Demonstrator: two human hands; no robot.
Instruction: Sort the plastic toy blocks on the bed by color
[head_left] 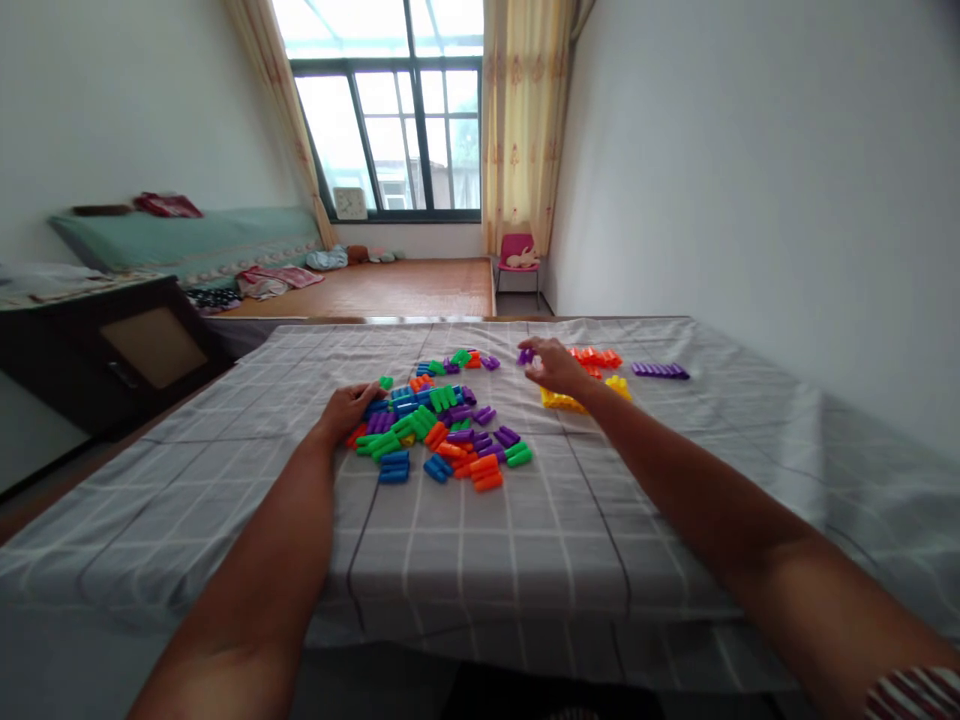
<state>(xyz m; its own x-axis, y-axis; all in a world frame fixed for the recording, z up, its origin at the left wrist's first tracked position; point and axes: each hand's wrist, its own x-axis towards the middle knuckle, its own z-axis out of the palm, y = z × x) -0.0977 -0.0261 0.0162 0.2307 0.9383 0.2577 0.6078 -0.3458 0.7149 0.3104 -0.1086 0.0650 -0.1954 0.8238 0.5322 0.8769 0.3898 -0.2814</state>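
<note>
My left hand (351,410) rests at the left edge of a mixed pile of blue, green, orange and purple plastic pieces (420,420); whether its fingers grip a piece is hidden. Farther right, my right hand (551,365) has its thumb and fingers curled near a small purple piece (525,356); whether it grips that piece is unclear. Just beyond and beside the right hand are grouped orange pieces (600,358) and yellow pieces (562,400). A row of joined purple pieces (660,370) lies farther right.
The pieces lie on a grey checked tablecloth (480,560). A dark cabinet (142,340) stands at the left. Behind the table are a wooden platform (405,285) with cloths and a pink chair (518,255). A white wall rises on the right.
</note>
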